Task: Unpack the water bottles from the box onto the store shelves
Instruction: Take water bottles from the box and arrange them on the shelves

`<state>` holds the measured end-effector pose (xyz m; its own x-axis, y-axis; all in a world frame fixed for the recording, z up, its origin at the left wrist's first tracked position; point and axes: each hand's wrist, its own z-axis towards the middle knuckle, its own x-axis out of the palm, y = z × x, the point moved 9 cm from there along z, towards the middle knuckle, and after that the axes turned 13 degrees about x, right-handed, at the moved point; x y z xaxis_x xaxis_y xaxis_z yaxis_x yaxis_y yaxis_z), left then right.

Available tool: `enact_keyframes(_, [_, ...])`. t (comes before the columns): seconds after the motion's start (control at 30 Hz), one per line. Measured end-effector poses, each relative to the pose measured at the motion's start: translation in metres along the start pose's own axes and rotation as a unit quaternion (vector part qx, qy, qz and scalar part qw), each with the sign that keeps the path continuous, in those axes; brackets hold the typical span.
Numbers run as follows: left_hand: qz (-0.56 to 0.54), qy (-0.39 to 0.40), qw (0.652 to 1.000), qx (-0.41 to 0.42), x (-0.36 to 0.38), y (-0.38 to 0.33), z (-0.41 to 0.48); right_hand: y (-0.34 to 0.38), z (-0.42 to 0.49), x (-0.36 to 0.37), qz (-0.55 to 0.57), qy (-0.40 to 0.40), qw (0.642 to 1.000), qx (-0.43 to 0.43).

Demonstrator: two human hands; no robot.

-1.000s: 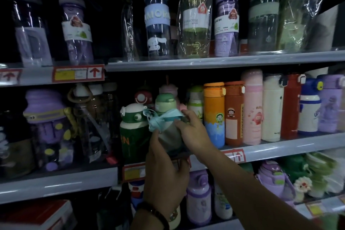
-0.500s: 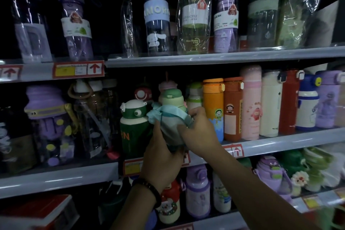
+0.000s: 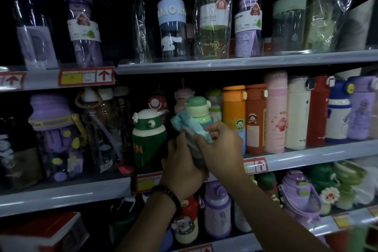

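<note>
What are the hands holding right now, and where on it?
A green-lidded bottle. The left hand grips its lower body; the right hand pinches the light blue strap near its top.

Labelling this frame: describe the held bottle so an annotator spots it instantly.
Middle shelf, between the dark green bottle and the orange flask: the left hand and right hand grip the held bottle. Only it has a pale green cap and teal strap.
</note>
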<state>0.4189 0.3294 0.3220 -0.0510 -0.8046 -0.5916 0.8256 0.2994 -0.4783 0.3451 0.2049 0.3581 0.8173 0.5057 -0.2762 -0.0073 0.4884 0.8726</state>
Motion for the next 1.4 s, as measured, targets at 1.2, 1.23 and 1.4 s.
enact_keyframes(1.2, [-0.143, -0.116, 0.983, -0.009, 0.004, 0.014, 0.028, -0.019, 0.002, -0.005, -0.016, 0.074, 0.993, 0.09])
enact_keyframes(1.23, [-0.149, -0.114, 0.982, -0.009, 0.005, 0.014, 0.028, -0.02, 0.002, -0.006, -0.011, 0.066, 0.994, 0.089])
enact_keyframes(1.4, [-0.135, -0.102, 0.985, -0.027, 0.011, 0.03, 0.041, -0.016, -0.006, -0.011, -0.009, 0.032, 0.998, 0.05])
